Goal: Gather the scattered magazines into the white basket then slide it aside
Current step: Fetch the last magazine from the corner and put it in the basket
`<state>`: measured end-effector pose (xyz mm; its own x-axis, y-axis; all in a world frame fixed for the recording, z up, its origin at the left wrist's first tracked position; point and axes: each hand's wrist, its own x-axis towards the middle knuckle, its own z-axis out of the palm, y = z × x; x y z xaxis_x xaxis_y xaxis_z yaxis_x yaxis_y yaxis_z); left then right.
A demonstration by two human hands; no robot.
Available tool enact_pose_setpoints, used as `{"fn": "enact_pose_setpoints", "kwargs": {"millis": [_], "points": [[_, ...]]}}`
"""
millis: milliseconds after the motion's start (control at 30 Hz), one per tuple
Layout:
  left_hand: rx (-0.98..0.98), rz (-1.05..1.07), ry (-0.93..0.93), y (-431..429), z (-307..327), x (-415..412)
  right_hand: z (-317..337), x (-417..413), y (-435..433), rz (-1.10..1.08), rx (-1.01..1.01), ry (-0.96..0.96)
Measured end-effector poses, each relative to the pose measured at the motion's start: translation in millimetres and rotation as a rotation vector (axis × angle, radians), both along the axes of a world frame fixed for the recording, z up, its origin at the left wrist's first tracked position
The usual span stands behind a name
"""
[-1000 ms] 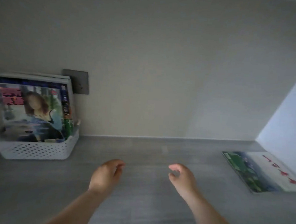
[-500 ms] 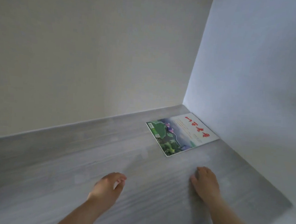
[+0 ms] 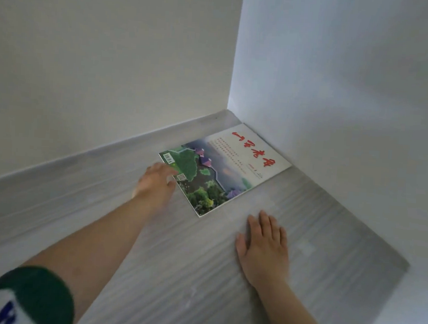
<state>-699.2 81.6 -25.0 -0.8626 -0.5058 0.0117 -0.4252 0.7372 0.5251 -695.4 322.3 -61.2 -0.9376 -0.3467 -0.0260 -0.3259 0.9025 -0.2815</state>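
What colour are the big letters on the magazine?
Red, on the magazine's white strip, seen in the head view.

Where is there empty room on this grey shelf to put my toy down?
The shelf is bare left of the left hand, and in front beside the right hand. The corner is crowded: the magazine fills it.

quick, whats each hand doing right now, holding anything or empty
Left hand: open, fingertips at the near left edge of the magazine, no grasp on it.
Right hand: open, palm flat on the grey surface, holding nothing.
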Motion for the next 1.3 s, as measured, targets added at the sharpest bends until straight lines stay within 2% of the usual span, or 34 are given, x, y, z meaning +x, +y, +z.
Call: {"fn": "enact_pose_setpoints", "kwargs": {"millis": [100,200,333,500,600,800,933,1000,1133,1300], "points": [[-0.041,0.032,-0.059,-13,1,-48,0,-1,0,-0.001,-0.012,0.006],[-0.030,0.095,-0.171,-25,-7,-73,2,0,-1,-0.013,-0.057,0.101],[-0.027,0.098,-0.248,-28,-6,-82,0,-2,2,0.003,-0.059,0.004],[-0.067,0.045,-0.296,-22,9,-75,2,0,3,-0.010,-0.057,-0.001],[-0.167,0.040,-0.314,-12,16,-68,4,0,4,-0.006,-0.043,-0.017],[-0.233,0.124,-0.114,4,25,-25,2,-3,5,-0.015,-0.030,-0.001],[-0.036,0.155,0.103,12,33,19,1,-3,5,-0.003,-0.041,0.026],[0.018,0.170,0.223,17,38,42,5,-2,6,-0.010,-0.142,0.032],[0.093,0.223,0.413,26,58,93,19,13,12,-0.230,-0.565,-0.056],[0.217,0.225,0.561,27,90,162,68,31,-24,-0.317,-1.050,-0.418]]}}
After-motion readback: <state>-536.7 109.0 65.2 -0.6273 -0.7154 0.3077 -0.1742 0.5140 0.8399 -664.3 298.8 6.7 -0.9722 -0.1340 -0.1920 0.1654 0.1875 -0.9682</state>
